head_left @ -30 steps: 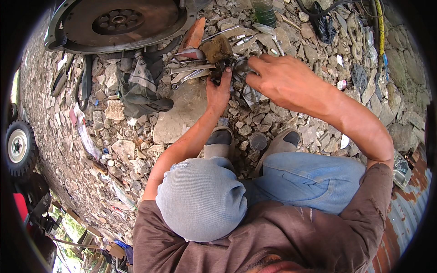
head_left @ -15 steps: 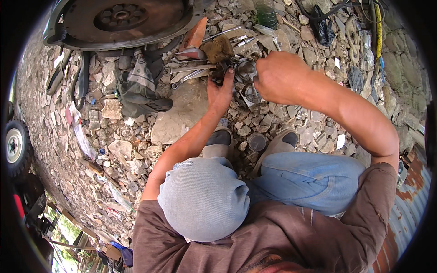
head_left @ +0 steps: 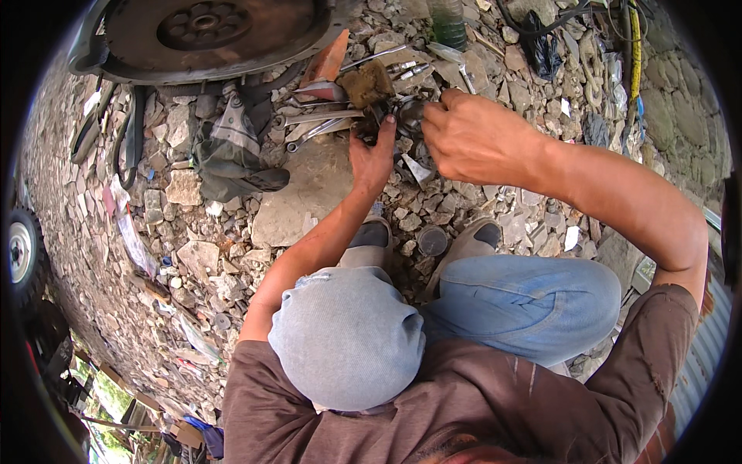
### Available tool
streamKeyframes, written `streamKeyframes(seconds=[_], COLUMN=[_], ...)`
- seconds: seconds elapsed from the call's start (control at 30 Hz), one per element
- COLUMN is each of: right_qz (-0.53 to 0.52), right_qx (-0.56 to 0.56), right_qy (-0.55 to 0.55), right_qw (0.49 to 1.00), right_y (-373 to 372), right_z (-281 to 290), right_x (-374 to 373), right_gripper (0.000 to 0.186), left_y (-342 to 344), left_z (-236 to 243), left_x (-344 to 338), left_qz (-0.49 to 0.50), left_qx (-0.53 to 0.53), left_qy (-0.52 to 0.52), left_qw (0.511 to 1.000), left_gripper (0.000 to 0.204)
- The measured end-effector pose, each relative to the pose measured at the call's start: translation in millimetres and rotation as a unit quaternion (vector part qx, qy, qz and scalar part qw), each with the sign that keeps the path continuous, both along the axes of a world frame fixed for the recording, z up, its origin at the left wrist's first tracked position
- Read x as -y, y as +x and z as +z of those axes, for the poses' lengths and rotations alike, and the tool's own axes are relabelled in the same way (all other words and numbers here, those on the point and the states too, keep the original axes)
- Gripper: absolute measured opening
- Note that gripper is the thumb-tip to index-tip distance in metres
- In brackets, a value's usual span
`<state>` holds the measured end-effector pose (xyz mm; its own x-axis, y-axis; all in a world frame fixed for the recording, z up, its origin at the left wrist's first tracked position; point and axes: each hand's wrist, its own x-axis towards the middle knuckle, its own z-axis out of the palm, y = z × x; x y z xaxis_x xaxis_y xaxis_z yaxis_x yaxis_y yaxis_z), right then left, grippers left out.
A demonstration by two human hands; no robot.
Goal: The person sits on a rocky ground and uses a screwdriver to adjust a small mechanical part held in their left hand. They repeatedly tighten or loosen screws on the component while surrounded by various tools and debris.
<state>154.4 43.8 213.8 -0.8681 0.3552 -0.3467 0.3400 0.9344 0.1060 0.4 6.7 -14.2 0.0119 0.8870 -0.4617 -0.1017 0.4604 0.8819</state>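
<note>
My left hand [head_left: 372, 156] grips a dark, greasy metal part [head_left: 380, 114], thumb along its side. At the right end of that part is my right hand [head_left: 481, 141], fingers curled; what they pinch, if anything, is hidden behind the knuckles. A brown spongy block [head_left: 366, 83] lies just beyond my left hand. Left of it are an open-ended wrench [head_left: 321, 117] and a ring-ended wrench [head_left: 311, 134]. Two spark plugs [head_left: 407, 70] lie beyond the block, near a thin metal rod [head_left: 374, 56]. A pale pointed scrap [head_left: 417, 168] lies below the part, between my hands.
A large round metal housing [head_left: 255, 58] stands at the far left, beside a grey-green cloth [head_left: 224, 158]. An orange-red wedge [head_left: 328, 60], green plastic bottle [head_left: 448, 27] and black plastic bag [head_left: 542, 48] are farther off. Stones cover the ground; a flat slab [head_left: 301, 203] lies before my left forearm.
My right elbow has swung outward to the right, and my right hand has turned and shifted slightly left. My left hand keeps its grip on the metal part.
</note>
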Motion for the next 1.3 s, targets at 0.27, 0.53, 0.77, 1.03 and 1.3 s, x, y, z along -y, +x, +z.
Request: streamKeyframes(seconds=[0.27,0.53,0.77,1.03,1.3], right_qz=[-0.41,-0.479,-0.003,-0.178,-0.198], right_qx=[-0.026,0.062,0.055,0.003,-0.102], right_qy=[-0.243,-0.294,-0.045,-0.068,-0.028], right_qw=[0.879,0.825,0.997,0.982,0.975], right_y=[-21.2,-8.3,-1.9,-8.4,3.0], right_z=[10.1,7.9,0.4,10.3,-2.2], right_x=[-7.4,-18.2,0.4,-10.9,-2.9], right_gripper=[0.033,0.033,0.012,0.014,0.015], left_y=[0.7,3.0,6.6,6.1,4.2], left_z=[9.2,10.2,12.0,5.5,-8.2], left_x=[-1.0,1.1,1.4,1.2,3.7], left_qz=[0.019,0.021,0.025,0.044,0.034], left_qx=[-0.023,-0.033,0.038,0.025,0.026], left_qy=[-0.017,-0.006,0.011,0.012,0.001], left_qw=[0.999,0.999,0.999,0.999,0.999], left_gripper=[0.063,0.066,0.055,0.055,0.064])
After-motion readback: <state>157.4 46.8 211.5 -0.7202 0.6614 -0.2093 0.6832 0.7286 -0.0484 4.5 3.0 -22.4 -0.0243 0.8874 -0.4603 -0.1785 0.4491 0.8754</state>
